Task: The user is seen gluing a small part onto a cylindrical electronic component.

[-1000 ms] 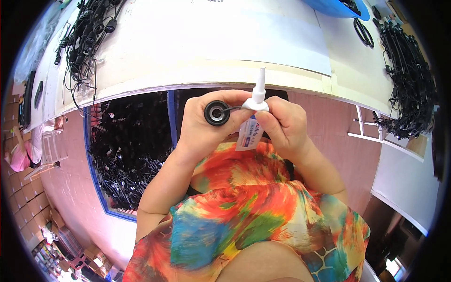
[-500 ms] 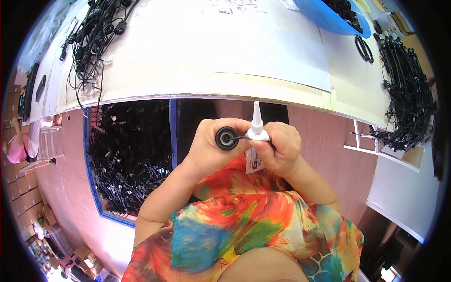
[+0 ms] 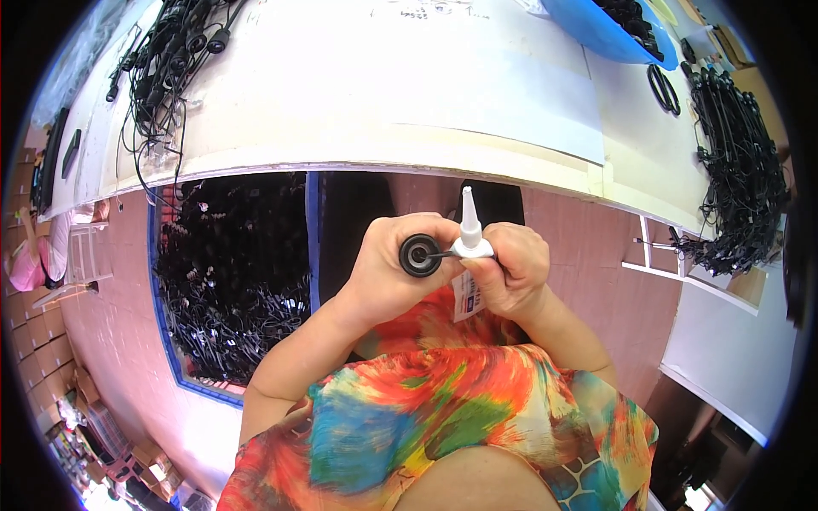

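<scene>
My left hand [image 3: 385, 271] grips a small round black part [image 3: 419, 255] with a hollow centre, its open face turned up toward me. My right hand [image 3: 509, 271] holds a small white squeeze bottle [image 3: 469, 234] with a pointed nozzle and a label, together with a thin dark pin [image 3: 440, 253] whose tip reaches into the part's centre. Both hands meet just below the near edge of the white table [image 3: 383, 111], above my lap in a bright multicoloured garment [image 3: 426, 417].
A blue-rimmed bin [image 3: 230, 281] full of black cables sits on the floor to my left. More black cable bundles lie at the table's far left [image 3: 166, 60] and right [image 3: 737, 170]. A blue tray [image 3: 618, 30] is at the back right. A white stool [image 3: 665, 251] stands right.
My hands, with the black part and bottle, have drifted slightly lower and toward my body; the grip on both looks the same.
</scene>
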